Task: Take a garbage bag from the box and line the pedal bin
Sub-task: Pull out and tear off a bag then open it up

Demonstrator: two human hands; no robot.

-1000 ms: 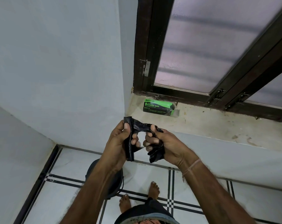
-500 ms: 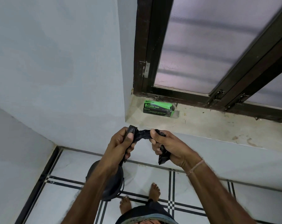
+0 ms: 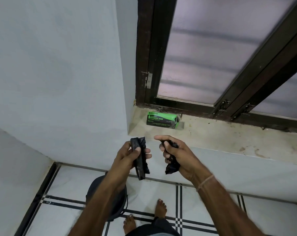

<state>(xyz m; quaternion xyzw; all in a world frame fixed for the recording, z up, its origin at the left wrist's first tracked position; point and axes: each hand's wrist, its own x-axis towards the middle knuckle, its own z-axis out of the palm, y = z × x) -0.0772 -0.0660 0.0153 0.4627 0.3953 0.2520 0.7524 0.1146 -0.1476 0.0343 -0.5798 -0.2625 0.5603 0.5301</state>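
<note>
Head: left hand (image 3: 125, 155) grips folded bag (image 3: 141, 167), right hand (image 3: 183, 154) crumpled bag (image 3: 172, 167)

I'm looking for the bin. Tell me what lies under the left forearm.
A round black pedal bin stands on the tiled floor under the left forearm. Only its edges show on either side of the arm. The arm covers its middle, so lid and lining cannot be judged.

your one head camera looks forward and down at the window sill (image 3: 212, 133), close above your left hand (image 3: 130, 156) and right hand (image 3: 180, 155), both just below the sill, the tiled floor (image 3: 67, 184) beneath it.
</note>
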